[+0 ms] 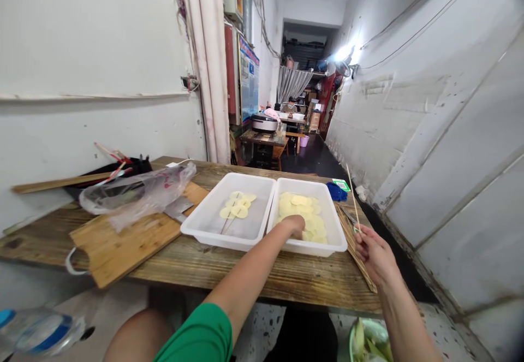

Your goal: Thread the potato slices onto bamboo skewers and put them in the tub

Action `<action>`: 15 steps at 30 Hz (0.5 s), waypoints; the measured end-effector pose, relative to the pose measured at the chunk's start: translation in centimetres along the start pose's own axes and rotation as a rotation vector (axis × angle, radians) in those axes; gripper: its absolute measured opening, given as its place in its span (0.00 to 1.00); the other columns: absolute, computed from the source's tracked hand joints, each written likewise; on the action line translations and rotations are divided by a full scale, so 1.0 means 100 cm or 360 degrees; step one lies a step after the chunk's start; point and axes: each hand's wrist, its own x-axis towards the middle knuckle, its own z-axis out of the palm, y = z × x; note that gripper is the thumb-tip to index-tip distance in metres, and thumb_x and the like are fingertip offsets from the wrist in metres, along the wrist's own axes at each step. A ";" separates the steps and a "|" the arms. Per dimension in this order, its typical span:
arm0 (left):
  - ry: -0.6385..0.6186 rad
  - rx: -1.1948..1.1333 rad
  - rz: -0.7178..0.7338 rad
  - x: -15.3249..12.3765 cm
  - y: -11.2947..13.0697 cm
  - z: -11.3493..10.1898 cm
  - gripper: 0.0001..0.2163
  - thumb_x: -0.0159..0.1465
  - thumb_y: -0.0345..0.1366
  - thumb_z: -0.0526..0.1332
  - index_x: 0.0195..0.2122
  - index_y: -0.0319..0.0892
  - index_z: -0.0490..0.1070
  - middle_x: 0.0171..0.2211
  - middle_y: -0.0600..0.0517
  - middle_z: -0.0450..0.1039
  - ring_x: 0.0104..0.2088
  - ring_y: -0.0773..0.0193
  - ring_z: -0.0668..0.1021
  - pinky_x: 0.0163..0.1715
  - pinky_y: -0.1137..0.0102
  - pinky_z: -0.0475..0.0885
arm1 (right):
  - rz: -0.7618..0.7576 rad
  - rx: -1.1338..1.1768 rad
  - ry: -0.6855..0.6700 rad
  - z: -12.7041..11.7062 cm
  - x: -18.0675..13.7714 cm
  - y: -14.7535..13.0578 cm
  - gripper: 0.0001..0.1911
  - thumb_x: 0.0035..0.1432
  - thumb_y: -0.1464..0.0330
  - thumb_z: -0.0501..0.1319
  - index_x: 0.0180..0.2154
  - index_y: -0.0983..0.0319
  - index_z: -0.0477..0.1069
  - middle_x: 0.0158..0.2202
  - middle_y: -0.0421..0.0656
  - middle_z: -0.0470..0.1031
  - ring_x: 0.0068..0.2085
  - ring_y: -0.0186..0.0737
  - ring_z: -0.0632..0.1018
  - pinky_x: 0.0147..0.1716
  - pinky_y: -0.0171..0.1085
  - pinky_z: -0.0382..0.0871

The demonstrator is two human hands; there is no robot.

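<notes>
Narrow white-walled room, wooden table (305, 279) in the foreground. Slice tray (315, 250) on it — white plastic, holding the loose pale yellow slices (301, 203). Left hand (293, 224) down inside the slice tray, fingers mostly hidden; cannot tell how far open, or whether it grips a slice. Right hand (371, 248) just right of the slice tray, thumb and fingers pinched on a thin stick (353, 198), pointing up. Left of the slice tray: second tray (221, 240), with slices on sticks (238, 207). Right of the slice tray: stick bundle (361, 263), blue cloth (337, 191).
</notes>
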 end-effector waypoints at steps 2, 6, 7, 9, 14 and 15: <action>0.0200 -0.0140 -0.0036 -0.006 0.003 -0.007 0.14 0.37 0.24 0.69 0.10 0.43 0.63 0.13 0.51 0.63 0.29 0.50 0.76 0.40 0.59 0.71 | 0.0027 -0.0037 -0.0020 0.017 0.005 -0.001 0.25 0.42 0.56 0.67 0.40 0.63 0.69 0.17 0.28 0.56 0.15 0.22 0.52 0.13 0.26 0.43; 0.0642 -0.0843 -0.0260 -0.012 0.005 -0.017 0.08 0.47 0.30 0.68 0.18 0.42 0.68 0.19 0.53 0.67 0.29 0.59 0.76 0.37 0.65 0.73 | -0.0101 -0.0135 -0.0152 0.047 0.016 0.009 0.23 0.46 0.52 0.64 0.35 0.64 0.69 0.15 0.27 0.51 0.14 0.23 0.52 0.13 0.27 0.46; 0.0661 -0.1105 -0.0343 -0.012 0.005 -0.019 0.07 0.49 0.31 0.67 0.22 0.41 0.68 0.20 0.53 0.68 0.28 0.61 0.75 0.35 0.66 0.73 | -0.0146 -0.0128 -0.0186 0.053 0.017 0.011 0.22 0.46 0.52 0.64 0.33 0.64 0.68 0.15 0.28 0.54 0.14 0.23 0.55 0.13 0.27 0.50; 0.0594 -0.1597 -0.0475 -0.012 0.005 -0.022 0.07 0.52 0.33 0.67 0.27 0.41 0.68 0.22 0.53 0.69 0.26 0.65 0.74 0.33 0.66 0.74 | -0.0185 -0.0096 -0.0281 0.060 0.013 0.015 0.20 0.46 0.53 0.64 0.31 0.62 0.65 0.18 0.31 0.61 0.16 0.25 0.61 0.16 0.28 0.56; 0.0554 -0.2162 -0.0465 -0.010 0.005 -0.025 0.10 0.52 0.35 0.68 0.33 0.40 0.70 0.28 0.51 0.72 0.28 0.67 0.76 0.36 0.64 0.75 | -0.0032 -0.0100 -0.0439 0.060 -0.031 0.025 0.17 0.52 0.57 0.61 0.39 0.61 0.63 0.19 0.32 0.68 0.15 0.28 0.65 0.15 0.29 0.59; 0.0628 -0.2123 -0.0444 -0.010 0.005 -0.025 0.10 0.52 0.35 0.68 0.33 0.40 0.71 0.28 0.51 0.73 0.30 0.66 0.76 0.37 0.63 0.75 | 0.0003 -0.0095 -0.0418 0.059 -0.043 0.029 0.17 0.53 0.58 0.61 0.40 0.61 0.63 0.20 0.33 0.69 0.15 0.27 0.65 0.15 0.29 0.59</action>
